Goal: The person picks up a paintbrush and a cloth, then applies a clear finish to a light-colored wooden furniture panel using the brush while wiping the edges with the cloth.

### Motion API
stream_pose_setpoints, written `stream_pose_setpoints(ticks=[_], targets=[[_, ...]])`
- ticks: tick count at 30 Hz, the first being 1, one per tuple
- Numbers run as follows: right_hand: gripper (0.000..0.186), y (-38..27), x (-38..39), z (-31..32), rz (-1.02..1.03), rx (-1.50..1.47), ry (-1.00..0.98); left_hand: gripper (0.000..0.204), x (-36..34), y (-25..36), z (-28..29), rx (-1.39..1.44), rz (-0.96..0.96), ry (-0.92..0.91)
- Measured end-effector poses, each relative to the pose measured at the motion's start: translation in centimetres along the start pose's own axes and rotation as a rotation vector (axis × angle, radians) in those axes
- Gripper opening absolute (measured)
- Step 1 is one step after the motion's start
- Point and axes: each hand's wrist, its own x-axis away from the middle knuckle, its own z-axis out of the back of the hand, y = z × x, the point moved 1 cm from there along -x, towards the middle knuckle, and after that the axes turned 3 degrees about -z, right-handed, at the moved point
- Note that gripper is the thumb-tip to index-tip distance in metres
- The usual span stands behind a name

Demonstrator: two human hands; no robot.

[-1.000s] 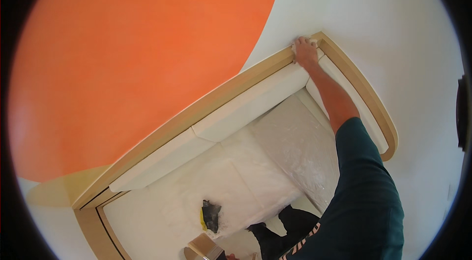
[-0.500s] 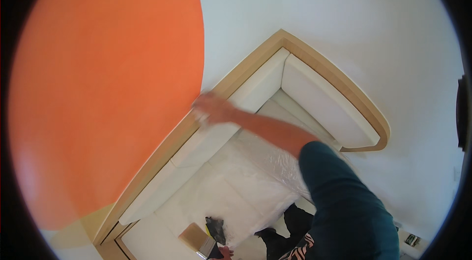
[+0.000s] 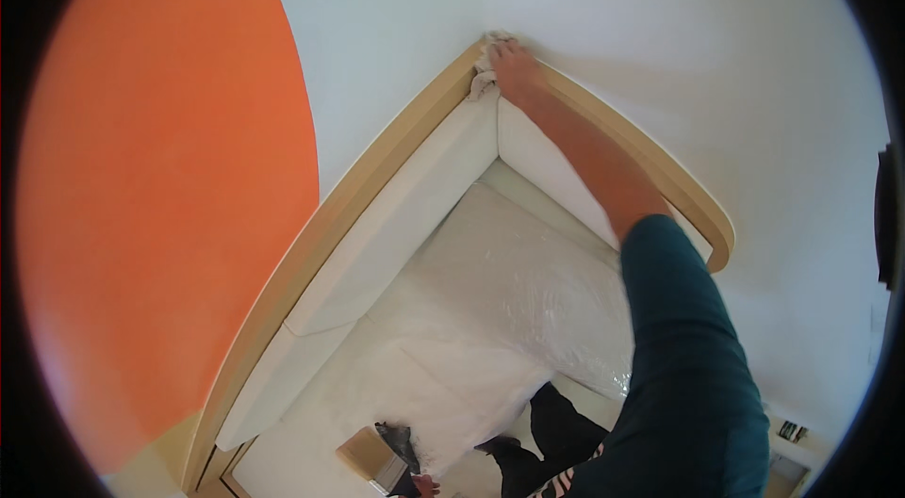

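Observation:
My right hand (image 3: 517,69) presses a crumpled greyish-white cloth (image 3: 484,81) against the wooden ledge (image 3: 401,126), right at the corner where its two sides meet. The fingers are bent over the cloth. Low in the picture, my left hand (image 3: 428,487) is partly visible, closed around a wide flat brush (image 3: 370,457) with pale bristles and a metal band. Next to the brush is a dark, flat-looking object (image 3: 400,445); its kind is unclear, and I cannot tell whether the same hand holds it.
White back cushions (image 3: 377,244) line the ledge on both sides of the corner. Clear plastic sheeting (image 3: 556,310) covers part of the seat below. An orange-painted wall (image 3: 170,187) rises at left, a white wall (image 3: 660,27) at right. My legs (image 3: 561,427) stand at the seat.
My right hand has travelled with the cloth along the ledge, from beside the orange paint to the corner. The view has shifted slightly. My left hand still holds the brush low down.

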Motion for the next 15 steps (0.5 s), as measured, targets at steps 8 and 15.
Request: stream_pose_setpoints(ticks=[8, 15], targets=[[0.051, 7.2, 15.5, 7.3, -0.006, -0.024, 0.002, 0.041, 5.4, 0.5, 0.4, 0.160, -0.176, 0.086], [0.030, 1.7, -1.4, 0.4, 0.034, 0.010, 0.052, 0.041, 2.9, 0.7, -1.0, 0.115, -0.343, 0.018]])
